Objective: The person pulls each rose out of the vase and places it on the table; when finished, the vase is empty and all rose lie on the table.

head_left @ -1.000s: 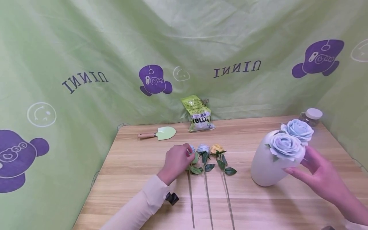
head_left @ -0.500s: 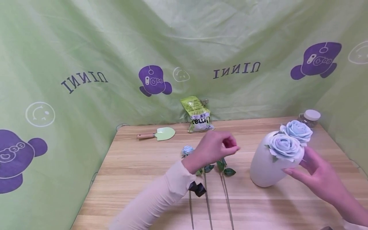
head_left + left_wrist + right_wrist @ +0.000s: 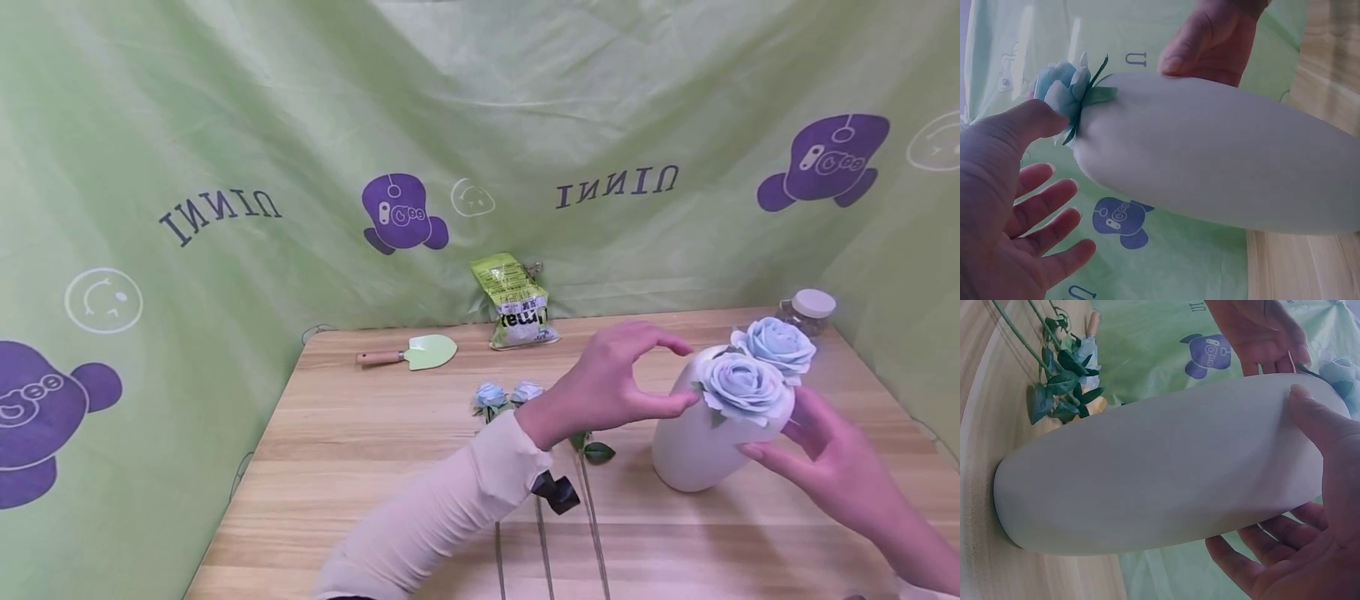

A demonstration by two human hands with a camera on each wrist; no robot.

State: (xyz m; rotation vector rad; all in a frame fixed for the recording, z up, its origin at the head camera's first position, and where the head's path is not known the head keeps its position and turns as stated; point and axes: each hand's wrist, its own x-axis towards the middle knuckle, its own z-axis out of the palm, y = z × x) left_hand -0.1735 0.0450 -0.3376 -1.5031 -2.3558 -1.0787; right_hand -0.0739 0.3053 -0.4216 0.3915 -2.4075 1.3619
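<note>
A tall white vase [image 3: 686, 454] stands on the wooden table at the right, holding two pale blue roses, a front rose [image 3: 742, 387] and a back rose [image 3: 780, 346], their heads at its mouth. My right hand [image 3: 843, 462] grips the vase's upper right side; the right wrist view shows the thumb [image 3: 1319, 419] across the wall and fingers curving beneath. Beside the mouth on the left, my left hand [image 3: 603, 379] is spread wide, thumb and fingers apart. In the left wrist view its thumb [image 3: 1041, 119] overlaps the blue rose [image 3: 1060, 87], while the other fingers extend free.
Left of the vase lie long-stemmed roses: a blue rose [image 3: 490, 394], a pale rose [image 3: 527, 390], and one whose head my left arm hides. Behind are a trowel [image 3: 431, 352], a green bag [image 3: 517, 308] and a white-lidded jar [image 3: 810, 308] by the curtain [image 3: 300, 108].
My left hand has left the lying roses and travelled right to the vase's mouth, its fingers spreading. The right hand keeps its hold on the vase.
</note>
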